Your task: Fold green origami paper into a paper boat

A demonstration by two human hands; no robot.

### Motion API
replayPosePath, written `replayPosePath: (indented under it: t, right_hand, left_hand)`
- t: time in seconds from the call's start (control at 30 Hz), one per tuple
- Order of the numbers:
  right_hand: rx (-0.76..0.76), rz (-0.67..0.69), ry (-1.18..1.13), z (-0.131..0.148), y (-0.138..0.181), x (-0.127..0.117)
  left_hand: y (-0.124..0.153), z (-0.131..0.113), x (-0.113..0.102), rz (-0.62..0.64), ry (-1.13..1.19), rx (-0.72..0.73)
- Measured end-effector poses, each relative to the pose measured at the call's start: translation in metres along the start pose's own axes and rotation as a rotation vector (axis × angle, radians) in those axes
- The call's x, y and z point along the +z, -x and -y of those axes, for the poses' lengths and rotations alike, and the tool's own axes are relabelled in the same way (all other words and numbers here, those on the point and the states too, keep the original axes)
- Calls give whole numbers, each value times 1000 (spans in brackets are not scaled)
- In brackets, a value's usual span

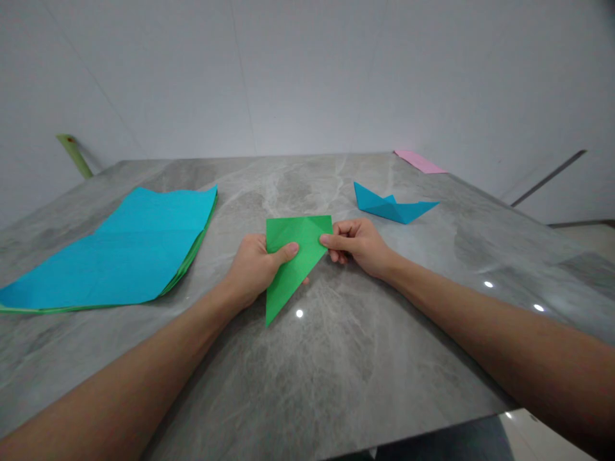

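Note:
A folded piece of green paper [298, 234] is held above the middle of the table, roughly triangular, with one point hanging toward me. My left hand [257, 266] grips its left side, thumb on the front face and fingers behind, mostly hidden. At the upper right corner, my right hand [358, 243] pinches the paper between thumb and fingers. Beyond my right hand sits a folded blue paper boat [396, 208], its two pointed ends raised.
On the left lies a stack of blue and green paper sheets [129, 256], blue on top, with a crease across it. A pink sheet [420, 161] rests at the far right corner of the grey marbled table [336, 371]. A white wall [298, 77] stands behind.

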State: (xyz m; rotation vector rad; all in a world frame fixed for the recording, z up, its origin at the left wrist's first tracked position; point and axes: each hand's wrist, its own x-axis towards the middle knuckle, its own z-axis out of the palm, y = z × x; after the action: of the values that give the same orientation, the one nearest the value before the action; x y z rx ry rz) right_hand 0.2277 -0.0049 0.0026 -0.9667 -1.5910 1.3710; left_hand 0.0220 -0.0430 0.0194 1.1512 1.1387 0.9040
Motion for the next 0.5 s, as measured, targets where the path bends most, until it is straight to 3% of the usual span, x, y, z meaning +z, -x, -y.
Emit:
replayPosePath:
  t: [0.17, 0.37, 0.5]
  right_hand:
    - [-33, -42, 74, 0, 0, -3]
    - [-83, -39, 77, 3, 1, -5]
    - [-86, -40, 71, 4, 0, -3]
  left_hand:
    - [0, 2, -1, 118, -58, -20]
    - [0, 3, 2, 35, -164, 43]
    - [-1, 4, 3, 91, -242, 52]
